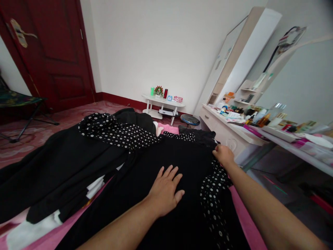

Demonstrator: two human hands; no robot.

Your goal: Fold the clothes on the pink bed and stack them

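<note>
A black garment [182,156] with white-dotted black sleeves [213,187] lies spread out before me. Flat on its middle rests my left hand [166,189], fingers stretched and slightly apart. At the garment's upper right corner, my right hand [224,155] is closed on the edge of the cloth, its fingertips partly hidden. The other dotted sleeve [117,133] stretches away to the left, across more black clothing [65,156]. Under the garments a pink cover [244,215] shows at the right and lower left.
Along the right stands a dressing table [229,128] crowded with bottles and cosmetics. Ahead, a low white stand [166,101] holds small items, with a round stool [189,119] beside it. A folding chair [23,100] is at the left, near a dark red door [49,52].
</note>
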